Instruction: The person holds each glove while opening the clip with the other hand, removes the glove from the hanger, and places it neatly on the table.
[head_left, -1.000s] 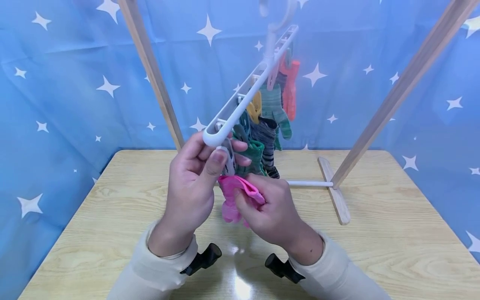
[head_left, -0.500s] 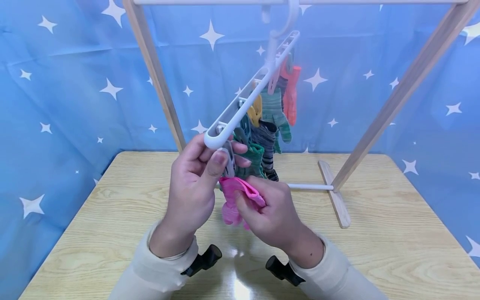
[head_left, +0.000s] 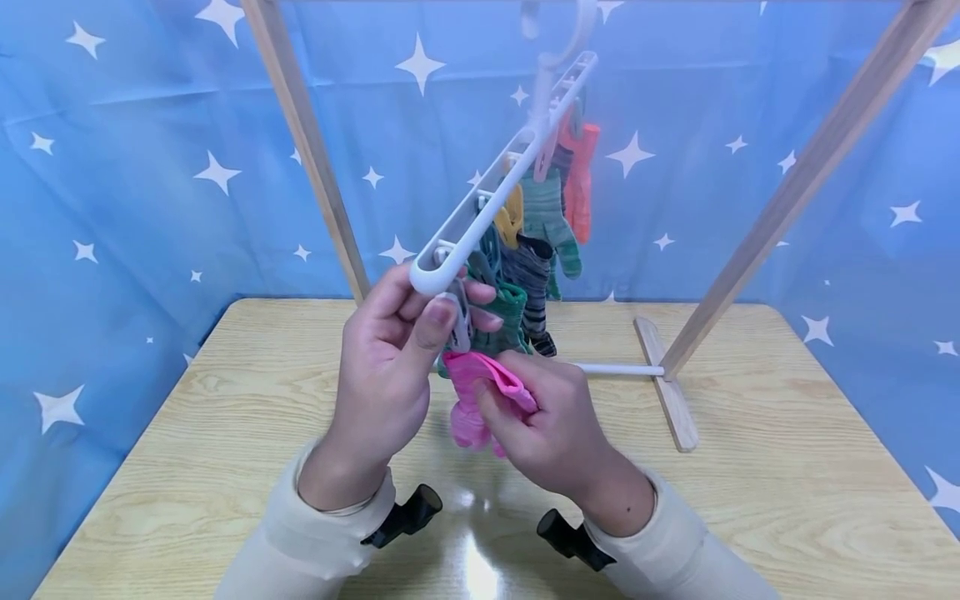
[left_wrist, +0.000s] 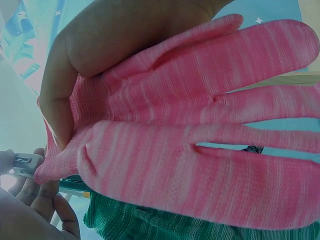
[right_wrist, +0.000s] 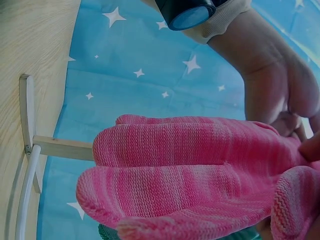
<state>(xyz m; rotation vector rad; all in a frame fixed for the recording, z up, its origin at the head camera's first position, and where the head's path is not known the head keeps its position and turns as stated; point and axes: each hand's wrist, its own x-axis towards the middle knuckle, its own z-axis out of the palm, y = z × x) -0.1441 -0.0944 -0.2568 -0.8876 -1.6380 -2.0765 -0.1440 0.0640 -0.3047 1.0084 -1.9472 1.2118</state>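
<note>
My left hand (head_left: 382, 367) pinches a pale grey clothespin (head_left: 459, 327) that hangs below the near end of a white clip hanger (head_left: 480, 225). My right hand (head_left: 551, 425) grips the cuff of a pink striped knit glove (head_left: 472, 408), thumb on the near side. The cuff's left corner meets the clothespin's lower end; whether it is clamped there I cannot tell. In the left wrist view the glove (left_wrist: 150, 100) spreads its fingers away from the cuff. The right wrist view shows the same glove (right_wrist: 185, 170) hanging, with the left hand (right_wrist: 280, 95) beyond its cuff.
Behind the pink glove hang a green glove (head_left: 510, 312), a dark striped one (head_left: 528, 275), a light green one (head_left: 547, 208) and an orange one (head_left: 581, 183). A yellow clothespin (head_left: 510, 217) holds one. Wooden posts (head_left: 307, 150) flank the hanger above a wooden table (head_left: 787, 467).
The right hand and the pink glove's cuff have shifted slightly to the right. The left hand keeps its pinch on the clothespin. The head view has tilted a little down and back up.
</note>
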